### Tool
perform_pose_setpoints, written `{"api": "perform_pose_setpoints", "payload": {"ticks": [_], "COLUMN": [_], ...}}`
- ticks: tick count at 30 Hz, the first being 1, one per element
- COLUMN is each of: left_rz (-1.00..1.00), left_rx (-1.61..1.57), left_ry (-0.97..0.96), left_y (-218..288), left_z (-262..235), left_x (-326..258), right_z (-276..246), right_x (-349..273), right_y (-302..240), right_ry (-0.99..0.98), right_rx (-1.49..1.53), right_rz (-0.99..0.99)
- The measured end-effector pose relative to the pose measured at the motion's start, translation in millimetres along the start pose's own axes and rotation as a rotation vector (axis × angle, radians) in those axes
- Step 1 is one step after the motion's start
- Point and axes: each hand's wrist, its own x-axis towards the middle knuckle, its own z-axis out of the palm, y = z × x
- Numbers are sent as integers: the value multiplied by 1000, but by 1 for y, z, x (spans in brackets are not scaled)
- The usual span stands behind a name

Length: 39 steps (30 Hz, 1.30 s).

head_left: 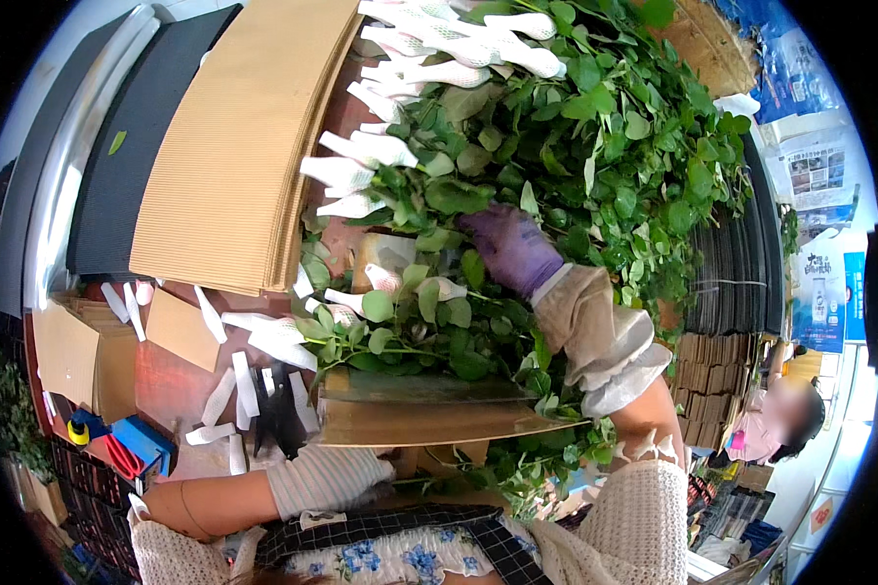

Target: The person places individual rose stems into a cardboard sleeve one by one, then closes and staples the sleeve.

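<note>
My right hand [512,249], in a purple glove, reaches into a big heap of leafy rose stems [624,146]. Its fingers are bent together among the leaves; foliage covers the tips and whatever they hold. Left of it, flower heads in white net sleeves [366,151] stick out of the heap. Closer to me, several more netted roses [385,281] lie with their leaves behind a brown cardboard sheet [439,414] with a raised front edge. My left forearm [332,480], in a striped sleeve, runs under that sheet, which hides the hand.
A tall stack of corrugated cardboard [234,146] stands at the far left, beside dark sheets [146,146]. Loose white net sleeves [244,385] lie on the reddish table [171,375]. Red-handled scissors [120,455] and a blue box [144,441] sit at left. Another person [785,419] is at right.
</note>
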Motion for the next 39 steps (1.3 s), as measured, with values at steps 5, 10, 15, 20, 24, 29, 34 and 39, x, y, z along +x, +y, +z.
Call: {"api": "perform_pose_setpoints", "payload": {"ticks": [5,10,15,20,24,29,34,39], "left_rz": [-164,40,-1,91,-24,-115,-21,77], "left_rx": [-258,-128,-98,-271,-231,22,170,196], "left_ry": [-18,297,326,453,294,-122,138,164], "left_y": [-2,-13,-11,-13,-7,12,8,12], "left_z": [13,33,31,35,19,-18,-7,-9], "left_x": [0,4,2,2,9,2,-1,3], "right_z": [-19,-27,-3,47,-2,-95,-219,-266], "right_x": [-2,-37,-9,7,-22,-100,-210,-321], "right_y": [-26,-85,-120,-151,-134,-67,-6,-1], "right_ry": [-194,-276,-11,-335,-95,618,1142,1273], "right_rx": [162,217,268,-150,103,755,1182,657], "right_rz": [70,-208,-515,-385,-287,174,199,303]}}
